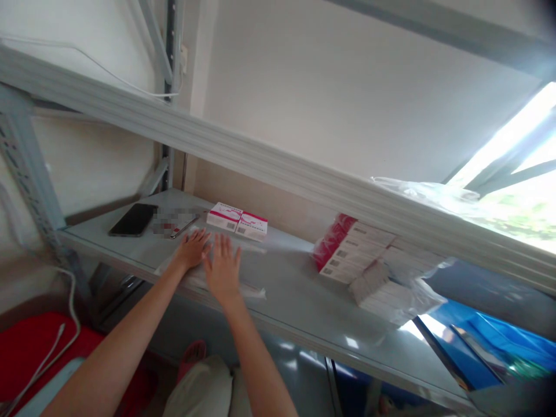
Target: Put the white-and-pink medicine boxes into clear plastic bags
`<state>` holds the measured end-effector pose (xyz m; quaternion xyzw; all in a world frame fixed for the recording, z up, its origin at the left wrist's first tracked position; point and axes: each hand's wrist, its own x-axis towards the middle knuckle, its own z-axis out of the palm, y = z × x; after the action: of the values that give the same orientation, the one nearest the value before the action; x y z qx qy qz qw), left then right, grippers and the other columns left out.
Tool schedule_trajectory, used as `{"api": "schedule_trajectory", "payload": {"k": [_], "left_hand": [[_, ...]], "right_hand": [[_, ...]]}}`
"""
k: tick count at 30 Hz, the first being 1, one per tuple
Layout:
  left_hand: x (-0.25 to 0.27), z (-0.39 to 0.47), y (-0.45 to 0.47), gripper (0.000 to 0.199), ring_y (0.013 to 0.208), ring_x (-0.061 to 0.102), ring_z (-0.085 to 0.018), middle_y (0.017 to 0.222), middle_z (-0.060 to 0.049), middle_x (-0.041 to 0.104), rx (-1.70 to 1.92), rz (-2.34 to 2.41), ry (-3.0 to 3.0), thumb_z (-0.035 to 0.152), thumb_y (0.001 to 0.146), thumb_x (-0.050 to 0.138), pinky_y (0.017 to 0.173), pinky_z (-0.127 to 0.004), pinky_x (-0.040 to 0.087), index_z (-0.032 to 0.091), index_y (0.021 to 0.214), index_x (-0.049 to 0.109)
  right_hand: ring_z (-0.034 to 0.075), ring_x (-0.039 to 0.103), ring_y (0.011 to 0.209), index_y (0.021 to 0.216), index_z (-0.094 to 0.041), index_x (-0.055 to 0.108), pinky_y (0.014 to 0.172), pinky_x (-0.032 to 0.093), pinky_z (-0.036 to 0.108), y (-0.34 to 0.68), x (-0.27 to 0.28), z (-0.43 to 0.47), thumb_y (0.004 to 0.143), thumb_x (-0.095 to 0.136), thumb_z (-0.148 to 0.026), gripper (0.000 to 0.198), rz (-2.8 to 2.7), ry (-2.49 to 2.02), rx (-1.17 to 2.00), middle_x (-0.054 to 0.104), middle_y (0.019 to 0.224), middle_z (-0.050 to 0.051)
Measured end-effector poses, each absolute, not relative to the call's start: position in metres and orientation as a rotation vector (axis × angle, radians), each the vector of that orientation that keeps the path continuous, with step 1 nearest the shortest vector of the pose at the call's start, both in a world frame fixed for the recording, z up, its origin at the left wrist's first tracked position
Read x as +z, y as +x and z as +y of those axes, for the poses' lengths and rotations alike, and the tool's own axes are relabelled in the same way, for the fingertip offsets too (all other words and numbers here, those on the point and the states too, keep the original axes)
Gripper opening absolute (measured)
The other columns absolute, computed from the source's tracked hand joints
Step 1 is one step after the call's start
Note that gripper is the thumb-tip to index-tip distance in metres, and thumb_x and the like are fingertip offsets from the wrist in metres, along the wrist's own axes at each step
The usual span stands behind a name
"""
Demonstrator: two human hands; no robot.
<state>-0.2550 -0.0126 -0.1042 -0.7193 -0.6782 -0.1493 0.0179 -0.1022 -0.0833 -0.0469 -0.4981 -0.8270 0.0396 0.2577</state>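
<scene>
Side by side near the shelf's front edge, both hands lie flat on a clear plastic bag [252, 291] spread on the grey shelf. My left hand [192, 250] has its fingers stretched forward. Close beside it, my right hand [223, 263] lies palm down with fingers apart. Neither hand grips anything. Just beyond the fingertips sit two small white and pink boxes [224, 216], next to each other. A slim metallic tool [185, 226], its kind unclear, lies left of the boxes. Most of the bag is hidden under the hands.
A black phone [133, 220] rests at the shelf's left end. Several white and pink boxes wrapped in clear plastic [351, 249] stand to the right. An upper shelf beam [278, 153] crosses above the hands. A white cable [72, 301] hangs at the left.
</scene>
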Motion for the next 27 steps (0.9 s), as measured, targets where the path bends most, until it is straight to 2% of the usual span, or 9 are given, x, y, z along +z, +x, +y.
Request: {"api": "schedule_trajectory", "payload": {"k": [4, 8, 14, 17, 20, 23, 27], "left_hand": [[-0.105, -0.013, -0.257, 0.051, 0.143, 0.022, -0.031, 0.154, -0.011, 0.029, -0.452, -2.110, -2.256, 0.033, 0.097, 0.035, 0.113, -0.054, 0.020, 0.018, 0.145, 0.038], [-0.107, -0.010, -0.256, 0.052, 0.142, 0.023, -0.032, 0.154, -0.011, 0.030, -0.486, -2.130, -2.224, 0.037, 0.097, 0.035, 0.112, -0.055, 0.019, 0.018, 0.145, 0.039], [-0.103, -0.009, -0.253, 0.050, 0.140, 0.030, -0.031, 0.151, -0.013, 0.035, -0.611, -2.129, -2.198, 0.035, 0.097, 0.039, 0.111, -0.053, 0.025, 0.015, 0.143, 0.042], [-0.092, -0.014, -0.252, 0.042, 0.131, 0.043, -0.030, 0.144, -0.013, 0.046, -0.853, -1.992, -2.071, 0.027, 0.095, 0.041, 0.109, -0.050, 0.029, 0.016, 0.132, 0.054], [-0.081, -0.023, -0.255, 0.031, 0.115, 0.055, -0.030, 0.124, -0.012, 0.062, -1.104, -1.883, -1.871, 0.021, 0.091, 0.043, 0.105, -0.047, 0.033, 0.017, 0.109, 0.067], [-0.079, -0.026, -0.265, 0.027, 0.104, 0.060, -0.030, 0.105, -0.012, 0.069, -1.412, -1.922, -1.649, 0.023, 0.088, 0.043, 0.099, -0.047, 0.038, 0.017, 0.096, 0.069], [-0.087, -0.017, -0.282, 0.027, 0.088, 0.066, -0.024, 0.088, -0.011, 0.070, -2.100, -2.025, -1.439, 0.023, 0.080, 0.040, 0.088, -0.038, 0.049, 0.014, 0.083, 0.065]], "right_hand": [[0.022, 0.020, 0.145, 0.151, -0.017, 0.024, 0.117, 0.014, 0.052, -0.110, -0.067, -0.110, 0.099, 0.026, -0.052, 0.063, -2.402, -1.290, 0.344, 0.026, 0.154, 0.010], [0.024, 0.023, 0.144, 0.148, -0.017, 0.032, 0.117, 0.013, 0.054, -0.077, -0.081, -0.116, 0.098, 0.029, -0.053, 0.061, -2.378, -1.425, 0.248, 0.029, 0.154, 0.009], [0.023, 0.027, 0.142, 0.147, -0.020, 0.035, 0.117, 0.020, 0.049, -0.015, -0.082, -0.130, 0.099, 0.033, -0.049, 0.056, -2.361, -1.542, 0.106, 0.031, 0.153, 0.007], [0.023, 0.028, 0.142, 0.146, -0.020, 0.036, 0.116, 0.023, 0.048, -0.003, -0.083, -0.135, 0.099, 0.033, -0.045, 0.053, -2.342, -1.592, 0.041, 0.032, 0.152, 0.007], [0.023, 0.028, 0.142, 0.146, -0.020, 0.036, 0.116, 0.024, 0.049, -0.002, -0.083, -0.137, 0.099, 0.033, -0.045, 0.053, -2.337, -1.595, 0.019, 0.032, 0.152, 0.007], [0.023, 0.029, 0.141, 0.146, -0.020, 0.037, 0.116, 0.024, 0.049, -0.004, -0.085, -0.137, 0.099, 0.033, -0.046, 0.054, -2.320, -1.591, 0.035, 0.032, 0.152, 0.007], [0.023, 0.029, 0.141, 0.146, -0.021, 0.037, 0.116, 0.023, 0.049, -0.003, -0.087, -0.135, 0.099, 0.033, -0.048, 0.055, -2.304, -1.572, 0.055, 0.032, 0.152, 0.007]]}}
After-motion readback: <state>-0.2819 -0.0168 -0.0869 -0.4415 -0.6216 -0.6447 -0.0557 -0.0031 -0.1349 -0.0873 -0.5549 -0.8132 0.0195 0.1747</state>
